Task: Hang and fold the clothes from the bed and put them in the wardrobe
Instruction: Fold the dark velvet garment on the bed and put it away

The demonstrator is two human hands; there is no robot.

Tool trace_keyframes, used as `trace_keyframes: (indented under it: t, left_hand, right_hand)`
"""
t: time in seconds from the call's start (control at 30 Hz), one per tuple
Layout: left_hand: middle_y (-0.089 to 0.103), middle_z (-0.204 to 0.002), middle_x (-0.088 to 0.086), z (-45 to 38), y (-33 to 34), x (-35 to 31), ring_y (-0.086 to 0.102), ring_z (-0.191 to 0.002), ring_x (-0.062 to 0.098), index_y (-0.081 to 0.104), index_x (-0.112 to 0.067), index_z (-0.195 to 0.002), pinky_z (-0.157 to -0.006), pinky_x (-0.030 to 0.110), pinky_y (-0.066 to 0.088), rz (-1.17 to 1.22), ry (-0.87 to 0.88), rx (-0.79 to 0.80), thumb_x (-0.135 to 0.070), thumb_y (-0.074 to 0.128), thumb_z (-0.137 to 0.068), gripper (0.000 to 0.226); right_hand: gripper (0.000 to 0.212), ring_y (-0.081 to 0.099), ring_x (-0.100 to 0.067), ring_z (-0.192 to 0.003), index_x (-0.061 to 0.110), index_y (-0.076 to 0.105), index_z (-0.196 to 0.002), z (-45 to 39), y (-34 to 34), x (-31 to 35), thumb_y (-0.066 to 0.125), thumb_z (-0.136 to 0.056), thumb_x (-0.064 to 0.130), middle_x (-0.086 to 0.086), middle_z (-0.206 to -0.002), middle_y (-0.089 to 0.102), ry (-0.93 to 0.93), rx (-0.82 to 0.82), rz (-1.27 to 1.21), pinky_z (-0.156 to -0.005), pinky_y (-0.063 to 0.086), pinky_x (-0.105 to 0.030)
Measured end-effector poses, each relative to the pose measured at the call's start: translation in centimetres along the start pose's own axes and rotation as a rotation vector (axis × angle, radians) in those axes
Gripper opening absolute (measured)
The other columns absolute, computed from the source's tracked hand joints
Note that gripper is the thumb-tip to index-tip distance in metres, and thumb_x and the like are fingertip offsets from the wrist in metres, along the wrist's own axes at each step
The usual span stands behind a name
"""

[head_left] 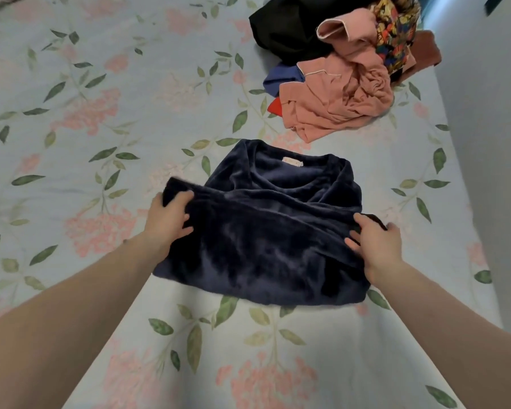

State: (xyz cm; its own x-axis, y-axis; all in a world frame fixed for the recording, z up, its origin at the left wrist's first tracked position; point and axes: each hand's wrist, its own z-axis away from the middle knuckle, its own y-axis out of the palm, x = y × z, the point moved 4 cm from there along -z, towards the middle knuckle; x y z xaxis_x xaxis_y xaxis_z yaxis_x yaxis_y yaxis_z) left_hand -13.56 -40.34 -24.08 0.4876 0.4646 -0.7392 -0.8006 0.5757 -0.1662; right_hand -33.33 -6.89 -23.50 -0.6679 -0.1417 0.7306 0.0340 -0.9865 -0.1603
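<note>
The navy velvet top (266, 231) lies mid-bed, neckline away from the person, its folded band running crosswise. The left hand (171, 218) pinches its left end, the right hand (376, 246) its right end; both equally near, the bed (71, 113) beneath.

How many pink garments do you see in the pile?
2: one pink garment at the pile's front, another higher up beside the black cloth. They may be one piece; more may be hidden.

One head-worn wide-angle view looks forward and steeply down from close above the bed (101, 84), both forearms reaching in from below.
</note>
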Motion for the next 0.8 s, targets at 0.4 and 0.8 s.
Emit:
trace_keyframes:
  t: [0.4,0.8]
  left_hand:
    - [-0.018,-0.171,-0.01,-1.2,7.5,5.3,-0.018,-0.157,0.024,0.001,-0.045,-0.162,-0.124,0.059,-0.008,-1.24,0.536,0.206,-0.089,0.03,-0.085,0.093]
    - [-0.056,-0.148,-0.001,-8.2,10.1,7.1,-0.043,-0.145,0.034,-0.057,-0.037,-0.128,-0.115,0.067,-0.023,-1.523,0.238,0.227,-0.106,-0.005,-0.058,0.112]
  right_hand:
    - [0.079,0.024,-0.023,-0.158,0.025,0.044,-0.157,-1.6,1.3,-4.7,0.047,-0.093,0.071,0.002,-0.168,0.034,-0.884,0.175,1.198,-0.129,0.008,-0.052]
    - [0.048,0.047,-0.029,-0.106,0.028,0.064,-0.095,-10.2,3.0,-6.0,0.043,-0.09,0.071,0.004,-0.104,0.056,-0.726,-0.049,1.08,-0.093,0.043,-0.047]
